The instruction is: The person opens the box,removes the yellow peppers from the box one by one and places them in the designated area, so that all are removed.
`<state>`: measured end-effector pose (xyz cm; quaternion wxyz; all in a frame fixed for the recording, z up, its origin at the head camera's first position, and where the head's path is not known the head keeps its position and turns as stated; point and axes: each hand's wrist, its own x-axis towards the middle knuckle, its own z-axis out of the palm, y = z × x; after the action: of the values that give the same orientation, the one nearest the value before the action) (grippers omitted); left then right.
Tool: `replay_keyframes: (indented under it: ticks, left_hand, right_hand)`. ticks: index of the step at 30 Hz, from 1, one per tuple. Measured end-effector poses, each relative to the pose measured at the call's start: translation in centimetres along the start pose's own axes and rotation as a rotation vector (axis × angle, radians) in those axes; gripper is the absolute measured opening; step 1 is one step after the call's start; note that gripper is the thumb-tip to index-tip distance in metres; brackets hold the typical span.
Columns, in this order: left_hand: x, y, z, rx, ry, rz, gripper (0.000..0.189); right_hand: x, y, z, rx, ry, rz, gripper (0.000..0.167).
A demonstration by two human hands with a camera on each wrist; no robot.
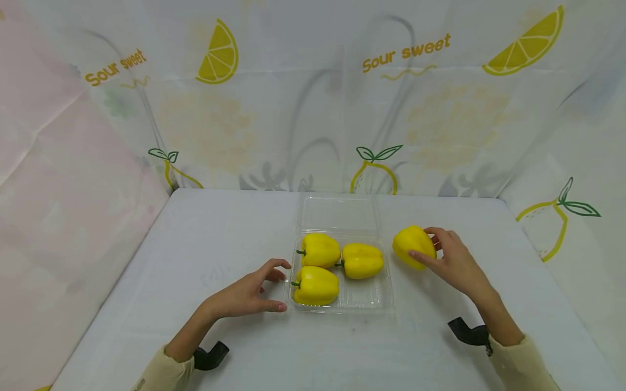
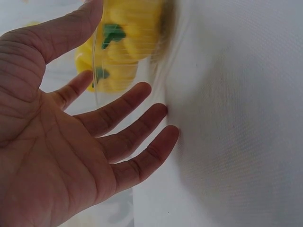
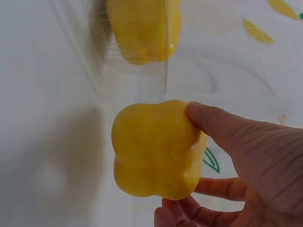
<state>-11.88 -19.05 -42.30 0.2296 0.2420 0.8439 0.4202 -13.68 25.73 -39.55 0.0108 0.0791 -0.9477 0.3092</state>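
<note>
A yellow bell pepper (image 1: 413, 247) is gripped between the thumb and fingers of my right hand (image 1: 452, 263), to the right of a clear plastic clamshell box (image 1: 364, 298). In the right wrist view this pepper (image 3: 154, 151) shows its lobed end, with the thumb on one side and fingers on the other. Inside the box lie three more yellow peppers, one back left (image 1: 320, 250), one front left (image 1: 316, 286) and one at right (image 1: 363, 261). My left hand (image 1: 251, 293) is at the box's left side, its fingers spread and holding nothing.
The box's transparent lid (image 1: 339, 214) lies folded back behind it. A white-covered table (image 1: 220, 233) carries everything, and a lemon-printed cloth (image 1: 293, 108) rises behind it and along both sides. Black curved mounts (image 1: 211, 355) sit at the wrists.
</note>
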Motion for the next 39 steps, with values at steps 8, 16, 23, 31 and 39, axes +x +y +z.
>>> replay_keyframes:
  ticks: [8, 16, 23, 31, 39]
  left_hand:
    - [0.1, 0.2, -0.1, 0.004, 0.0, -0.002, 0.074]
    - [0.1, 0.4, -0.1, 0.004, -0.001, -0.011, 0.074]
    - [0.1, 0.4, -0.1, 0.005, 0.003, -0.013, 0.074]
    - [0.0, 0.3, 0.0, -0.003, 0.003, -0.019, 0.074]
    - [0.0, 0.3, 0.0, -0.006, 0.004, -0.017, 0.074]
  right_hand:
    - [0.3, 0.0, 0.9, -0.015, 0.028, 0.037, 0.069]
    - [0.4, 0.1, 1.5, -0.02, 0.042, 0.053, 0.066]
    - [0.5, -0.1, 1.4, -0.022, 0.022, 0.104, 0.074]
    - [-0.2, -0.3, 1.1, -0.043, -0.009, 0.162, 0.078]
    - [-0.7, -0.8, 0.8, -0.052, 0.003, 0.146, 0.073]
